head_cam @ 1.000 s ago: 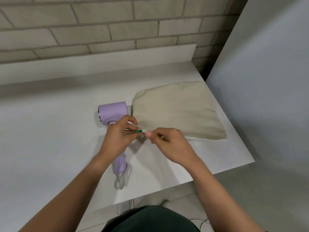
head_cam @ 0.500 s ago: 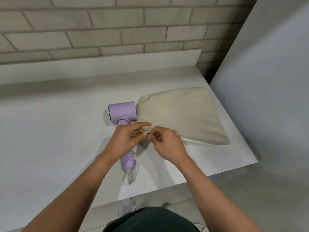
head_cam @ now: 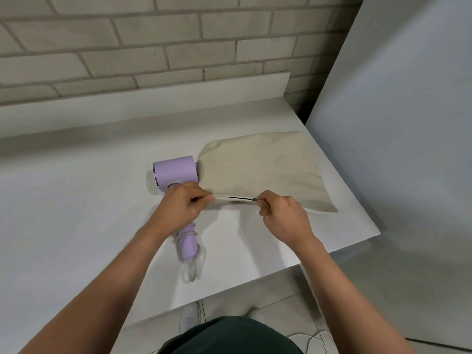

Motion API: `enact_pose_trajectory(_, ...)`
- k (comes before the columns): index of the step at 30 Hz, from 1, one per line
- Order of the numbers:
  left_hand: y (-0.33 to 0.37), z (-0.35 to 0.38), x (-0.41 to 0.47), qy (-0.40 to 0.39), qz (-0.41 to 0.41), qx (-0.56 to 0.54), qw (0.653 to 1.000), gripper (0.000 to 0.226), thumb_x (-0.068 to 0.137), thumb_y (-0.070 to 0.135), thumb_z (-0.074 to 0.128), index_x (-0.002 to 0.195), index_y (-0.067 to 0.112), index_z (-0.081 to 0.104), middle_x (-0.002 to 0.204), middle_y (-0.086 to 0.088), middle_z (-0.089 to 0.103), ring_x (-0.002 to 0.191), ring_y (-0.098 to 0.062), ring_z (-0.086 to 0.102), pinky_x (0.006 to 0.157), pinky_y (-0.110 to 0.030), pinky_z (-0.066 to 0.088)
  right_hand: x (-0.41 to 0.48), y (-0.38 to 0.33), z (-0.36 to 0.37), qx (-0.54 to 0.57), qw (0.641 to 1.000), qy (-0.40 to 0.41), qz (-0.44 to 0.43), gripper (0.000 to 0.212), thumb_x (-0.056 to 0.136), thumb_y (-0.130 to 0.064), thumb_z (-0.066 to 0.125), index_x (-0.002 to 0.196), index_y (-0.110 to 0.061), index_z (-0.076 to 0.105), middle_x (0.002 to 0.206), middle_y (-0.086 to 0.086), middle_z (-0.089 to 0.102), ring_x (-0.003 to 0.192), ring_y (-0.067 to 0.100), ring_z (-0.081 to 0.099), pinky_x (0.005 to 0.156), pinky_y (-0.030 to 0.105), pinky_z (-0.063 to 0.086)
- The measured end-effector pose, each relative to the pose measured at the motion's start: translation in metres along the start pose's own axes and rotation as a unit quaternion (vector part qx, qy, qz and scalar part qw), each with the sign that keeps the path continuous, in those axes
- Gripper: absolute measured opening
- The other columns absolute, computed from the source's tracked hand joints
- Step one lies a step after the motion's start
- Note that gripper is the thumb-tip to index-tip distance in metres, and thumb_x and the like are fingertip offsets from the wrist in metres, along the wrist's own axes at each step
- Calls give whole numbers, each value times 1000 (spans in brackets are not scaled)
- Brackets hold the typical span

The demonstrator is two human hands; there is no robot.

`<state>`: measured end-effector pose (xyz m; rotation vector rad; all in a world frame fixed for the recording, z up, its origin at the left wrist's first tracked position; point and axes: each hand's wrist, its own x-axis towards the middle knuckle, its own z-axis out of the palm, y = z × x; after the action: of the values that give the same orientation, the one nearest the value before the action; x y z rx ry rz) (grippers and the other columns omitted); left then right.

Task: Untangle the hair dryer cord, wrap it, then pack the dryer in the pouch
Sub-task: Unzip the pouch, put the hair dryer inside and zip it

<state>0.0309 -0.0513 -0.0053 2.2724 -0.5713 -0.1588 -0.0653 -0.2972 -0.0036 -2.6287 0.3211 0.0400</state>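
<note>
The lilac hair dryer [head_cam: 176,175] lies on the white worktop [head_cam: 76,213], white cord [head_cam: 192,267] looped round its handle. Left hand [head_cam: 180,208] and right hand [head_cam: 282,215] fingers pinch the beige pouch [head_cam: 263,169] edge, seemingly its zipper.

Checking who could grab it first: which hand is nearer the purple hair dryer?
Left. The left hand overlaps the hair dryer near its handle; the right hand is off to its right, before the beige pouch.

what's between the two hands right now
In the head view, the pouch's zipper edge stretches between left hand and right hand, partly unzipped.
</note>
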Motion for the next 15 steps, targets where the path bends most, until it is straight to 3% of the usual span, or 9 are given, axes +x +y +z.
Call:
enact_pose_trajectory(3, 1, -4, 5, 16, -62, -35, 997, 13, 97, 21, 71, 100, 16, 82, 95, 2, 71, 86, -10, 63, 82, -24, 48, -1, 22, -9, -16, 999, 26, 35, 20, 100, -22, 43, 109, -26, 61, 90, 4, 73, 83, 39, 63, 68, 40, 52)
enact_pose_trajectory(7, 5, -2, 8, 50, -125, -90, 987, 12, 95, 17, 69, 97, 16, 81, 103, 7, 72, 92, -4, 63, 78, -8, 41, -4, 49, -22, -45, 996, 50, 51, 17, 104, -25, 46, 112, -24, 61, 90, 8, 71, 80, 39, 61, 65, 38, 46)
enact_pose_trajectory(11, 9, 0, 14, 107, -135, -79, 982, 14, 96, 18, 68, 100, 15, 81, 103, 4, 72, 91, -6, 63, 76, 1, 38, -5, 79, -34, -60, 992, 73, 87, 18, 104, -30, 48, 114, -26, 62, 95, 7, 69, 84, 40, 62, 69, 39, 47)
enact_pose_trajectory(13, 11, 0, 17, 114, -120, -68, 984, 14, 96, 18, 68, 101, 14, 81, 103, 2, 71, 93, -10, 64, 81, -3, 40, -6, 97, -39, -57, 989, 85, 111, 16, 102, -30, 50, 112, -28, 63, 94, 7, 69, 84, 39, 62, 70, 39, 47)
enact_pose_trajectory(15, 11, 0, 18, 113, -109, -59, 986, 14, 97, 19, 68, 102, 14, 80, 100, 3, 68, 99, -15, 64, 89, -17, 44, -7, 114, -42, -48, 985, 88, 138, 12, 101, -30, 52, 107, -29, 62, 89, 6, 69, 82, 39, 62, 69, 39, 49)
